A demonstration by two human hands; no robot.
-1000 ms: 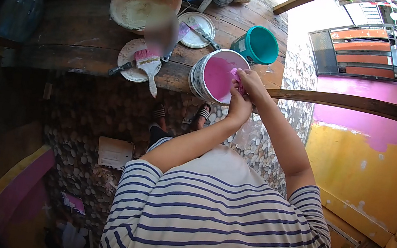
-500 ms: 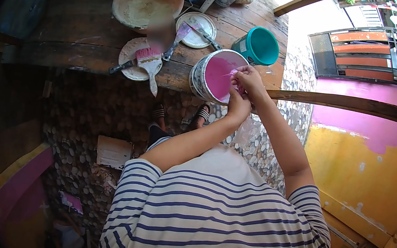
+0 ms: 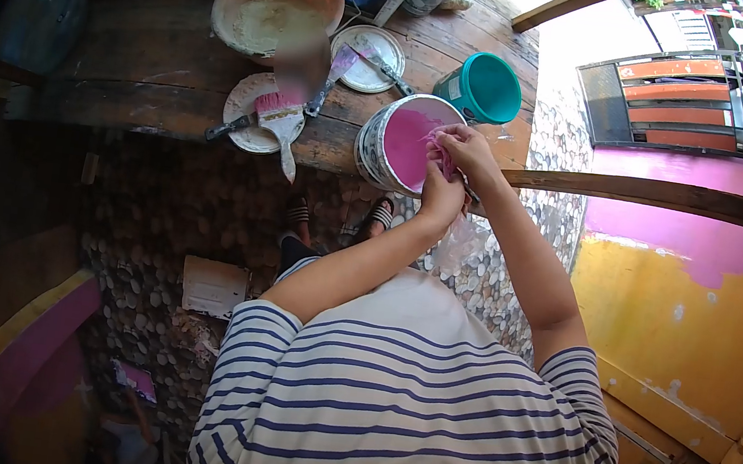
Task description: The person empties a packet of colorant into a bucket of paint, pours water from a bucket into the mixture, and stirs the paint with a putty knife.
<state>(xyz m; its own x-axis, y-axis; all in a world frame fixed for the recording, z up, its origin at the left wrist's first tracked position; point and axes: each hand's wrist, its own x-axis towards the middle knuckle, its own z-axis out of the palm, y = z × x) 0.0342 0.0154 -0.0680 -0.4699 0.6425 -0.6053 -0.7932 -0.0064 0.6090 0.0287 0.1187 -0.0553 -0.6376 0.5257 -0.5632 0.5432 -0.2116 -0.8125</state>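
Observation:
Both hands meet at the right rim of a white bucket (image 3: pixel 371 147) with pink paint (image 3: pixel 407 144) inside. My left hand (image 3: pixel 442 192) is closed around a small, crumpled pink thing (image 3: pixel 437 150), which may be cloth or plastic. From the right, my right hand (image 3: pixel 467 148) pinches the same pink thing between its fingertips. What lies inside the palms is hidden. Left of the bucket, a wide brush (image 3: pixel 279 121) with pink bristles rests across a round lid (image 3: pixel 244 135). A pink-stained scraper (image 3: pixel 332 79) lies beside it.
On the wooden table (image 3: pixel 160 67) stand an orange basin (image 3: pixel 232 6), a teal bucket (image 3: pixel 491 89) and a second lid (image 3: pixel 392 53) with a tool on it. A wooden beam (image 3: pixel 645 194) extends rightward from near my hands. Below is a pebbled floor (image 3: pixel 181 199).
My left hand has shifted slightly left and down and turned a little. The fingers of my right hand have moved slightly on the pink thing, still near the bucket's rim.

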